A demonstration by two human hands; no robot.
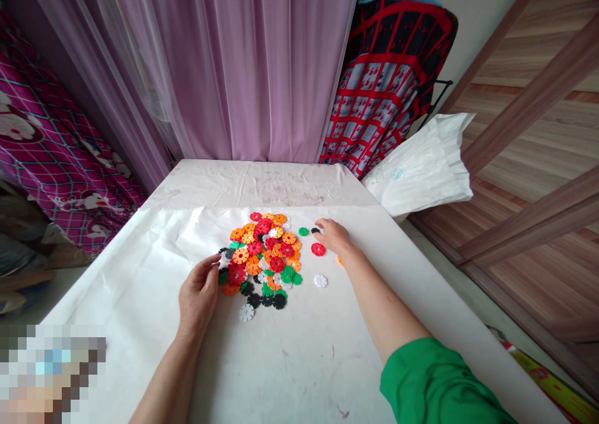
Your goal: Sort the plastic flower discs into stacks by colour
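Your left hand (200,290), loosely curled, sits at the left edge of the heap of notched discs (277,264) on the white table (281,380); your right hand (334,236), fingers bent and partly open, is at a black disc (315,230) right of the heap. I can't tell whether either grips a piece. The discs look light, thin and fairly stiff, probably slick but not fragile; pinch one by its rim, fingertips at the notches

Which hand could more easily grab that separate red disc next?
Probably the right hand: it is close to the red disc, while the left hand is on the other side of the pile.
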